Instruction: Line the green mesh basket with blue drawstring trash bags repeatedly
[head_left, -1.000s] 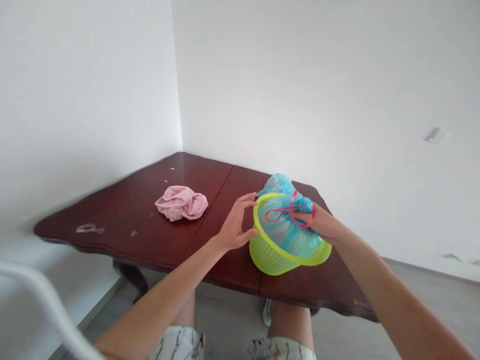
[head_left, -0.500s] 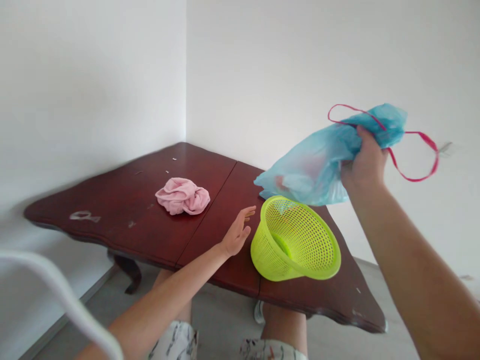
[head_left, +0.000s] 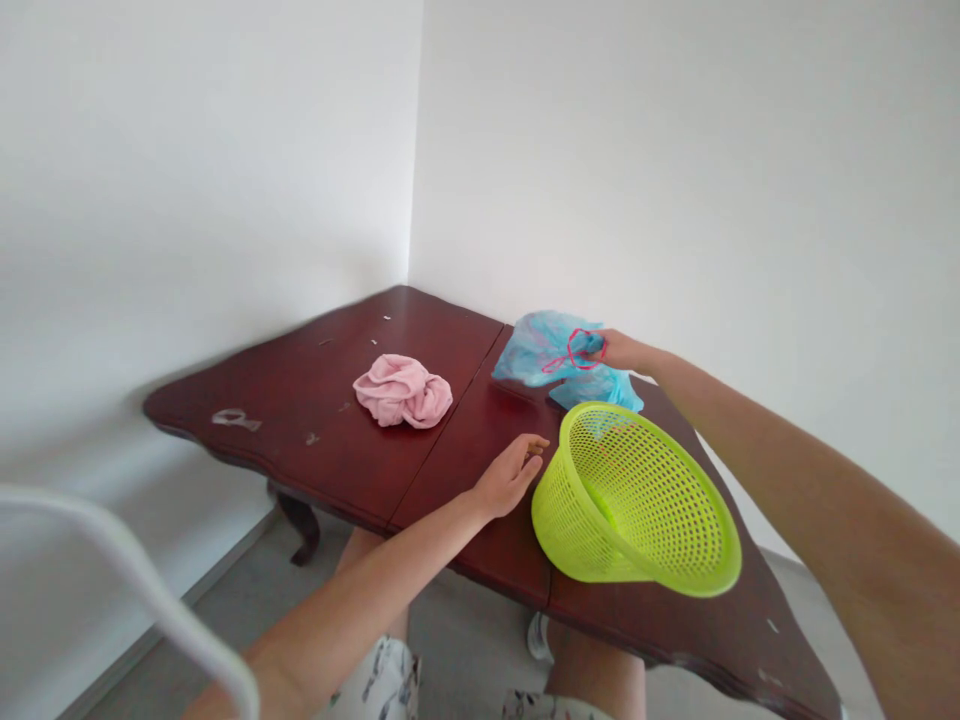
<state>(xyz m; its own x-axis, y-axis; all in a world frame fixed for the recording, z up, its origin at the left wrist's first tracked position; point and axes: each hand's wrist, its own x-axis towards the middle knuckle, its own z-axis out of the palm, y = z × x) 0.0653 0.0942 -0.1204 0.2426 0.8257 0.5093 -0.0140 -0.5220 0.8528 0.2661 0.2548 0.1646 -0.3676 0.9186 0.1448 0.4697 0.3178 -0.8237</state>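
My right hand point(head_left: 626, 352) reaches over the far side of the table, its fingers closed on the gathered neck of a translucent blue plastic bag point(head_left: 536, 345). A thin red drawstring point(head_left: 574, 362) loops from the bag's neck. What the bag holds cannot be made out. Just left of a lime-green plastic basket point(head_left: 566, 525), my left hand point(head_left: 511, 478) is held with fingers apart and nothing in it. The perforated basket leans with its mouth toward the right and me, and its inside shows no contents. A crumpled pink cloth point(head_left: 403, 392) lies further left.
All of this is on a dark red-brown wooden table point(head_left: 322, 440) with a wavy edge and a seam across its top. White walls point(head_left: 675, 180) meet in a corner behind it. A blurred white curved bar point(head_left: 142, 580) crosses the lower left.
The blue bag has gone from in the air at the right to the table's far side, behind the basket, still in my right hand. My left hand stays open beside the basket. The view has shifted.
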